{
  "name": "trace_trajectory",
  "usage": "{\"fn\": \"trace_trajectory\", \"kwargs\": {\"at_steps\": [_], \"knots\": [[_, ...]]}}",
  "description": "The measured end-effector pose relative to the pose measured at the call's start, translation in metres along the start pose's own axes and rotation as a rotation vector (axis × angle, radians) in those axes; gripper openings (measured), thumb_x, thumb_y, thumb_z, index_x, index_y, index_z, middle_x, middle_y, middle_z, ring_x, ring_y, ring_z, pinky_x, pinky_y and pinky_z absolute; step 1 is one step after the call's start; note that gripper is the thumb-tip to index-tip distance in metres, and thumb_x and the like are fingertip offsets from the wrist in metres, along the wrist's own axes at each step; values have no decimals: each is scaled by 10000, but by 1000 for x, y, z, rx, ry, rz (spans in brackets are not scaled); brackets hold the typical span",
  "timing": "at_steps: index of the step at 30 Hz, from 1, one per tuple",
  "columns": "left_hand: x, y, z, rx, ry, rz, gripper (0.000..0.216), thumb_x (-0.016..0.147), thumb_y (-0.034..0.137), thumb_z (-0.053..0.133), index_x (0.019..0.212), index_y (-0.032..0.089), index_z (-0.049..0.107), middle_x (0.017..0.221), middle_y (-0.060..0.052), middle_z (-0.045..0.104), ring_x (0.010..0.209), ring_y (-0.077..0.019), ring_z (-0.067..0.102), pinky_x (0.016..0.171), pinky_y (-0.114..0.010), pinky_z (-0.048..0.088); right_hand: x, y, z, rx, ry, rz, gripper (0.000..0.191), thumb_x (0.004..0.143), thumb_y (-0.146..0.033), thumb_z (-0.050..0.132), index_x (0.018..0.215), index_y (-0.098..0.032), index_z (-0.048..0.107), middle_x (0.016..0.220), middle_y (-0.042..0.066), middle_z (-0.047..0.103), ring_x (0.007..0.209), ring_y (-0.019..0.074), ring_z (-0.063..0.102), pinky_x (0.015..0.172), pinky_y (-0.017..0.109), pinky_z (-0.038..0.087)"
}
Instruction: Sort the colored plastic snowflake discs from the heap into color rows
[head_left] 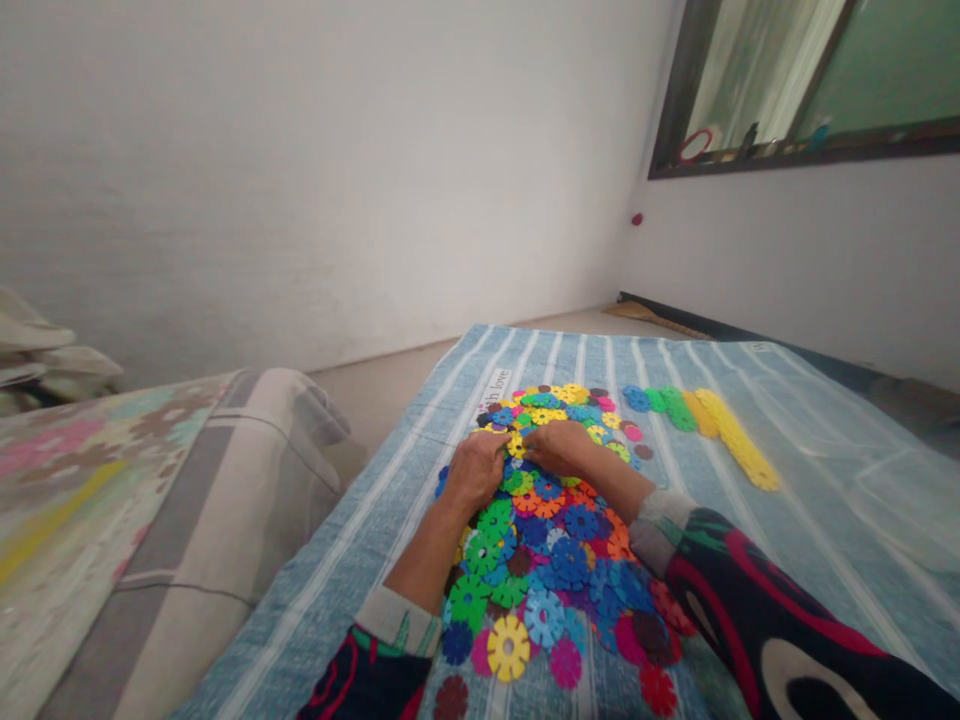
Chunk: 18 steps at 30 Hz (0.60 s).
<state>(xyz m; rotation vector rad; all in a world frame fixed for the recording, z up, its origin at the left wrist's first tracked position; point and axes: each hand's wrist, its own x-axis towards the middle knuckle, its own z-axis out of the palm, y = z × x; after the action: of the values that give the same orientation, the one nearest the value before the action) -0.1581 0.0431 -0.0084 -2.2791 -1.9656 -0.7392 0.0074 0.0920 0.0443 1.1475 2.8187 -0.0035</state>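
Observation:
Above a heap of notched plastic snowflake discs (566,562), my two hands meet. A yellow snowflake disc (517,445) shows between them. My left hand (478,468) is closed, its thumb and fingers pinching that disc's left side. Close by on the right, my right hand (559,446) has its fingers bent together at the disc's right edge; whatever lies within them is hidden. Green, blue, orange, red, pink and brown discs spread under both wrists. To the right lie rows of discs stacked face to face, one of them a long yellow row (739,440).
The discs lie on a blue-and-white striped cloth (360,545). A clear plastic bag (885,470) rests at its right side. At the left stands a surface with a grey checked cover (247,480). White walls (337,180) rise behind, with a window (817,80) at upper right.

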Motion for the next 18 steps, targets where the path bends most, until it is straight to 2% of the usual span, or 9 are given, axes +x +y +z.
{"fn": "trace_trajectory", "kwargs": {"at_steps": [5,8,13,18], "knots": [[1,-3,5,-24,76,7,311,788,126,446,1008,193,655,990,-65,691,984,-183,603,919,-326,471,-11,4,-1,-23,-44,-1,340,900,-331,388,980,-173,679,1002,151,683,942,260,641,745,323,484],[1,-2,5,13,100,7,329,799,135,441,1067,178,627,1056,-89,666,1040,-198,579,943,-339,458,-15,5,-2,-28,-64,-10,325,885,-310,403,954,-178,691,964,140,694,900,248,652,715,303,486],[3,8,1,96,-42,-12,394,820,181,463,1208,184,533,1233,-104,590,1222,-232,472,1027,-391,379,-23,8,-5,-19,-94,-13,330,870,-317,412,949,-183,704,947,133,701,867,241,659,684,290,482],[4,17,-2,129,-135,-7,353,851,223,450,1196,215,524,1257,-98,578,1269,-255,429,1021,-455,356,-30,7,-8,17,-88,4,330,875,-360,424,964,-214,705,975,111,701,904,230,646,702,276,467]]}}
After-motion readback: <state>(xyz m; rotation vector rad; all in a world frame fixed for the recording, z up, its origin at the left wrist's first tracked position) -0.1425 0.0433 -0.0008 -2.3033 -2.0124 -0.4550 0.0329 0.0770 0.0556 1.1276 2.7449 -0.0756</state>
